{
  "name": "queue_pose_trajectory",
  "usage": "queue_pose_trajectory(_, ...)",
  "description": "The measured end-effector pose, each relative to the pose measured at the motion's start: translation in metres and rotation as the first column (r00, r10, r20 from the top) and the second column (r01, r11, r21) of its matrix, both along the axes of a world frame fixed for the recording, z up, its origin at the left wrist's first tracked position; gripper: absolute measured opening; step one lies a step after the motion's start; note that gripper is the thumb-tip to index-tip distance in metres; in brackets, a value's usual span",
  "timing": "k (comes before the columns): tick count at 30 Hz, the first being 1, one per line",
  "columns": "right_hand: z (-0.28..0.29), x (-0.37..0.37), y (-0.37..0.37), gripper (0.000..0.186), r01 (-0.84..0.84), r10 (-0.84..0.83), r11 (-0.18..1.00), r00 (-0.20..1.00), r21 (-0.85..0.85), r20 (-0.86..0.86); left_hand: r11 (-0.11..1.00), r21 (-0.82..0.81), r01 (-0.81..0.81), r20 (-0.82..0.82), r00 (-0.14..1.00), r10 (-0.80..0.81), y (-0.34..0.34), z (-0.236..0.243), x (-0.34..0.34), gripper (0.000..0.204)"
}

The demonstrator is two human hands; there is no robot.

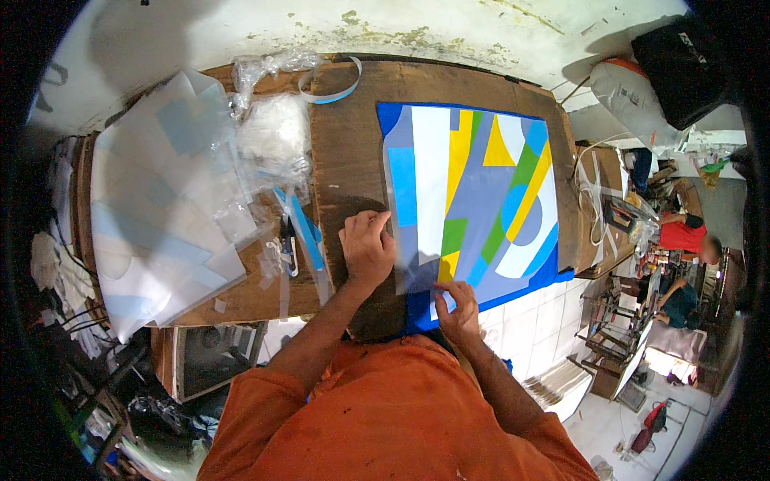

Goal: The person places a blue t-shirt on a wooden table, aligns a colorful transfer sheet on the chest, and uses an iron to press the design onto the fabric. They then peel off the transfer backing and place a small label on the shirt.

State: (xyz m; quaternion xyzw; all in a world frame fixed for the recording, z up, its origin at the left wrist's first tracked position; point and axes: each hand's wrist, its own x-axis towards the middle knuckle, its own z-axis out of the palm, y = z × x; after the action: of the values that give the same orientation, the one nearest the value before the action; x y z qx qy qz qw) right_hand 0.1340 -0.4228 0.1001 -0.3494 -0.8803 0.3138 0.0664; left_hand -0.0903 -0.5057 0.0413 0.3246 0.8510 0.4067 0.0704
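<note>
A translucent plastic sheet with blue, white, yellow and green shapes (pixel 480 200) lies over a royal-blue cloth (pixel 552 276) on the brown wooden table. My left hand (pixel 368 247) is at the sheet's left edge, fingers curled, thumb and forefinger closed on the margin. At the near edge, toward the left corner, my right hand (pixel 457 311) pinches the sheet between thumb and fingers. The cloth shows around the far left corner, along the right and under the near side.
Pale translucent sheets (pixel 164 208) are stacked at the left. Beside them are crumpled clear plastic (pixel 275 132), a curled strip (pixel 331 99), blue strips (pixel 301 228) and a dark-handled cutting tool (pixel 289 244). Bags (pixel 626 100) sit at far right; two people (pixel 680 234) are in the background.
</note>
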Motion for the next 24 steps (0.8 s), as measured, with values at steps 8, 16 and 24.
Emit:
queue_pose_trajectory(8, 0.019, -0.045, -0.005, 0.055, 0.055, -0.054, 0.998, 0.996, 0.014, -0.072, 0.913, 0.396, 0.096, 0.610, 0.716, -0.340, -0.002, 0.034, 0.035, 0.053)
queue_pose_trajectory(16, 0.016, -0.057, 0.024, 0.032, 0.225, -0.229, 0.973, 0.964, -0.046, -0.132, 0.961, 0.272, 0.048, 0.258, 0.959, -0.121, 0.001, 0.030, 0.038, 0.029)
queue_pose_trajectory(24, 0.013, -0.048, 0.037, 0.027, 0.321, -0.352, 0.930, 0.918, -0.177, -0.183, 0.987, -0.083, -0.141, -0.093, 0.987, 0.133, 0.003, 0.006, 0.029, 0.013)
